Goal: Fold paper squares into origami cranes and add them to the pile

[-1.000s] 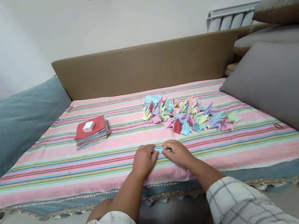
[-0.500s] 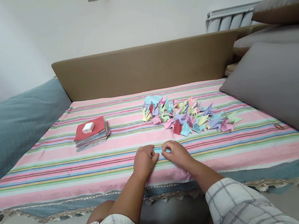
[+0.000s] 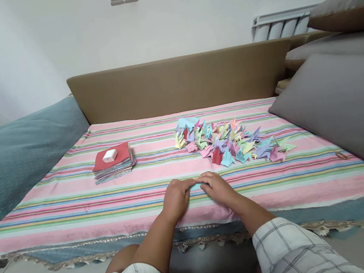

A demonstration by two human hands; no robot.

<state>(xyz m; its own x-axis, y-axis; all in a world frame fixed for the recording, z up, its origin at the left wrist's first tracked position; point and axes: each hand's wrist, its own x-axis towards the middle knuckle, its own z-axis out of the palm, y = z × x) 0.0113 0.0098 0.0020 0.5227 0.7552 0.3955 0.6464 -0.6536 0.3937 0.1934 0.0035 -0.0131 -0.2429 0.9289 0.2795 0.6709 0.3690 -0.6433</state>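
My left hand and my right hand rest side by side on the striped cloth near its front edge. Their curled fingertips meet and pinch a small light blue folded paper, of which only a sliver shows between them. Behind the hands lies a heap of several folded paper cranes in pastel colours. To the left, a stack of coloured paper squares with a red sheet on top carries a small white box.
A tan backrest closes the far side. A teal blanket covers the left edge, and grey cushions lean in on the right. A small brown ring-shaped thing lies on the cloth by the cushion.
My fingertips have drawn closer together over the blue paper, so less of it shows. The view has tilted slightly; nothing else on the cloth has moved.
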